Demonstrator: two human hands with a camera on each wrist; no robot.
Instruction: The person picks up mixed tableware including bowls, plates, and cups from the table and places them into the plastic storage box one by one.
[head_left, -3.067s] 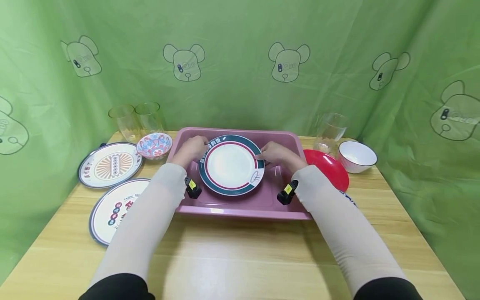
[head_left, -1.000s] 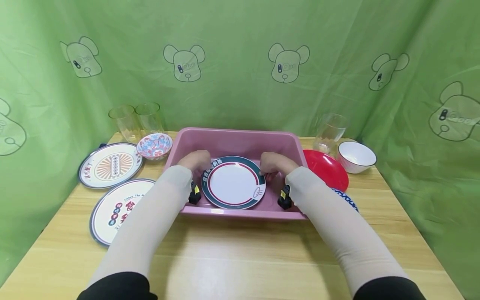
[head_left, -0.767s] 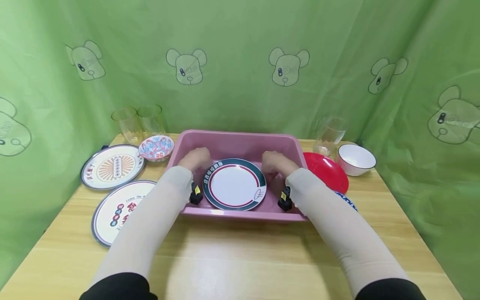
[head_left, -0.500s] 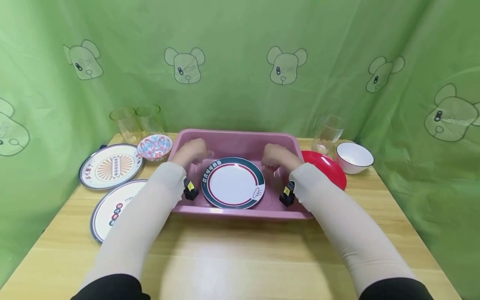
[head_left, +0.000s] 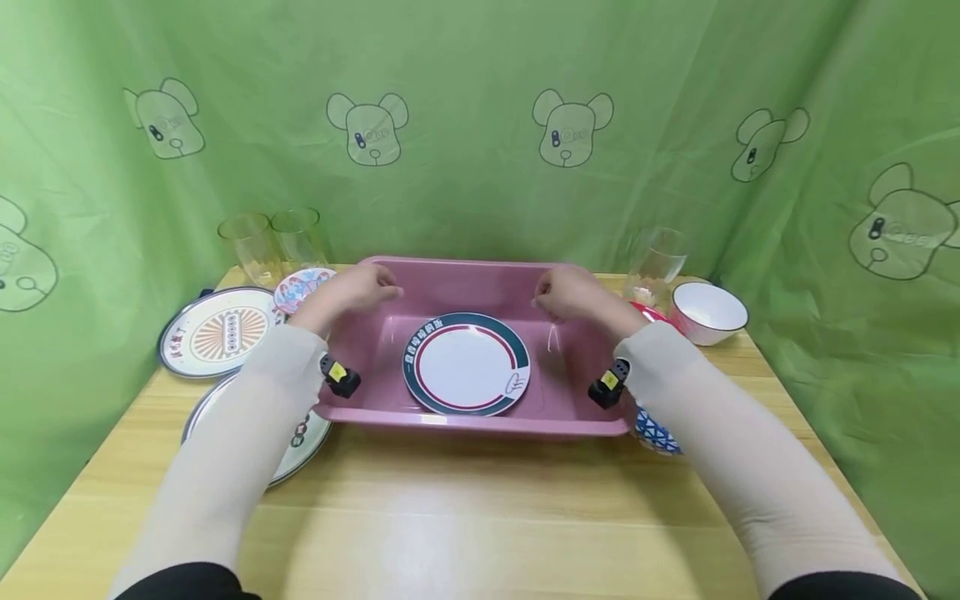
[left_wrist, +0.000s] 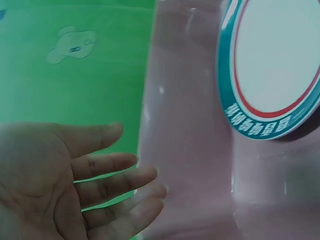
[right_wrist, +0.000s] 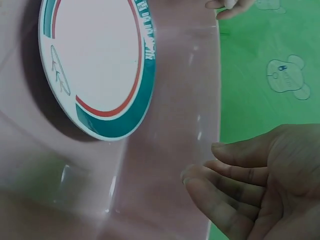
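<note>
A white plate with a teal rim and a thin red ring (head_left: 471,367) lies on the floor of a pink plastic tub (head_left: 480,425). My left hand (head_left: 356,292) is over the tub's left side, apart from the plate. In the left wrist view its fingers are spread and loosely bent around nothing. My right hand (head_left: 573,296) hovers over the right side, also apart from the plate. The right wrist view shows that hand's fingers (right_wrist: 215,197) relaxed and slightly curved, holding nothing.
Left of the tub are two decorated plates (head_left: 217,333), a patterned bowl (head_left: 296,292) and two yellowish glasses (head_left: 255,250). On the right are a clear glass (head_left: 656,262), a white bowl (head_left: 708,312), a partly hidden red plate (head_left: 648,312) and a blue-patterned dish (head_left: 656,433).
The teal-rimmed plate, held in both hands earlier, came down into the tub and was let go. Both hands then rose and moved apart, toward the tub's sides.
</note>
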